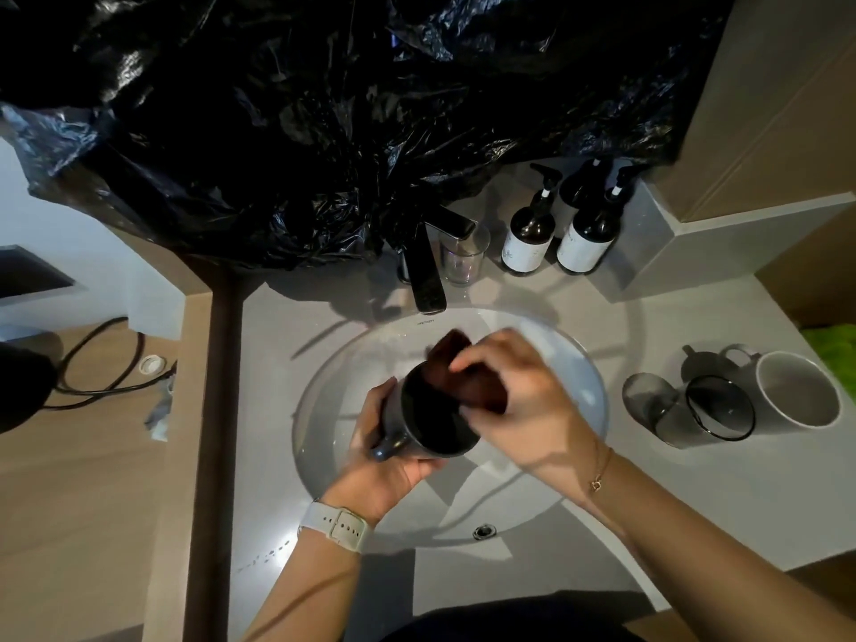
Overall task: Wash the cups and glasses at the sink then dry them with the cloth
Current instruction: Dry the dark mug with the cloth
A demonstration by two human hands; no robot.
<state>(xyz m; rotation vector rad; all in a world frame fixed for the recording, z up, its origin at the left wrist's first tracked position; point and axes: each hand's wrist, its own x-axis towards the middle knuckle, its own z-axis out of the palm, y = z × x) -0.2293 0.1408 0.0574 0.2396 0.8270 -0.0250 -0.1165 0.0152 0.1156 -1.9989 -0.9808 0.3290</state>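
Best, over the sink [588,363], left hand [389,461] keeping its curled grip round the dark mug [428,417] while right hand [519,400], pinching the brown cloth [456,363], works the rim evenly.

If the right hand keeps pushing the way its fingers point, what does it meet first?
Probably the inside of the dark glazed mug. The right hand presses the dark brown cloth into its mouth, while the left hand holds it; depth is unclear.
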